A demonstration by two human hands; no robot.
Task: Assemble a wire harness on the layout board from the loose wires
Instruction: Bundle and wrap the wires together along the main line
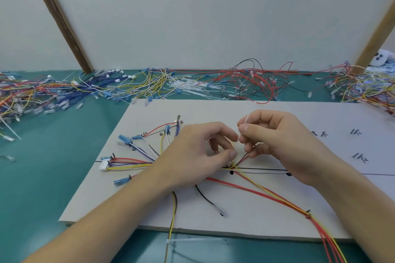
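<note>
At board (pixel 267 209) centre, our left hand (pixel 192 151) pinches the wire bundle (pixel 234 165) at the junction so it stays put; right hand (pixel 275 136) pinches a white zip tie (pixel 245 120), tail toward 12 o'clock, probably to cinch. Loose wires (pixel 149 83) lie at 12, off-board.

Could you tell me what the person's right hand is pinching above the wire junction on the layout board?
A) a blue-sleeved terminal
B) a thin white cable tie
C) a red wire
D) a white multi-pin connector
B: the right hand pinches a thin white cable tie whose end sticks up past the fingertips, above where the wires meet on the layout board.
</note>
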